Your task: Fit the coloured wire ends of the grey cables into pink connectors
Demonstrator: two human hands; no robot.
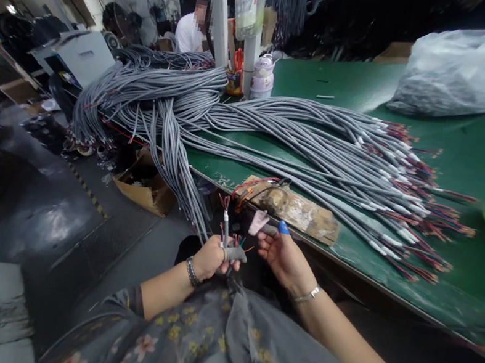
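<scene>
My left hand is closed around a grey cable that stands up from the fist. Its upper end has a white band and splayed thin coloured wires. More coloured wire ends show beside the thumb, which wears a grey cover. To the right, my right hand is half open near the table edge, apart from the left. It has blue on the thumb tip, a grey wrap on the index finger and a pinkish piece at that finger's end. No cable shows in it.
A large bundle of grey cables lies across the green table, partly hanging over its edge. A taped board lies ahead of my hands. Behind are a plastic bag, a lilac container and a seated person.
</scene>
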